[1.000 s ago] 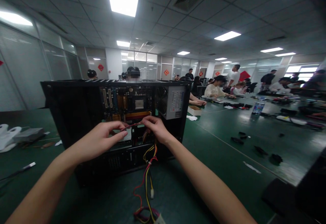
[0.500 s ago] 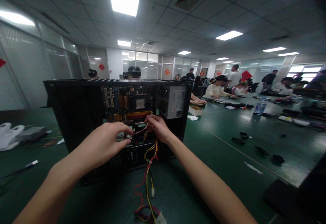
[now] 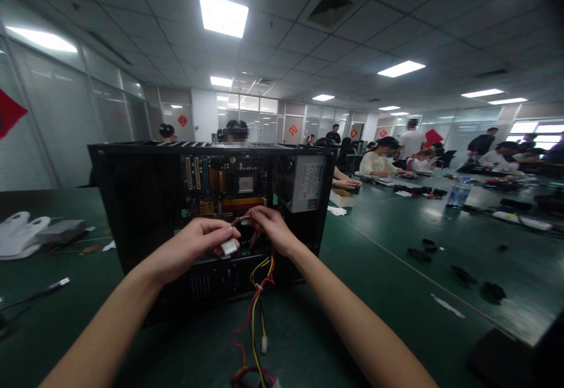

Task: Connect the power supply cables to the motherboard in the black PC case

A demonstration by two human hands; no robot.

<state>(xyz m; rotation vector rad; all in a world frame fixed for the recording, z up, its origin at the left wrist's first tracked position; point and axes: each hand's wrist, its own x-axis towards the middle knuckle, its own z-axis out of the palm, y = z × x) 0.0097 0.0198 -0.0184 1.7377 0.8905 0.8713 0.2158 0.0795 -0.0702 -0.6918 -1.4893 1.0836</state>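
Note:
An open black computer case (image 3: pixel 110 200) stands upright on the green table, its motherboard (image 3: pixel 255 167) and silver power supply (image 3: pixel 306 182) showing. My left hand (image 3: pixel 202 241) pinches a white connector (image 3: pixel 229 247) in front of the case's lower part. From that connector a short bundle of thin wires (image 3: pixel 241 218) runs to my right hand (image 3: pixel 271 226), whose fingers are closed on it. Below my right hand, red, yellow and black cables (image 3: pixel 254 308) hang out of the case onto the table, with a small white plug (image 3: pixel 264 344) among them.
At left lie a grey box (image 3: pixel 64 231), a white plastic item (image 3: pixel 20 235) and a cable (image 3: pixel 39 294). Right of the case are a cardboard box (image 3: pixel 342 198), a water bottle (image 3: pixel 458 193) and small black parts (image 3: pixel 492 291). Other people sit along the table's far side.
My left hand has gone from open fingers to a pinch on the white connector, which now shows. The view has shifted slightly, and my right hand stays closed on the wires.

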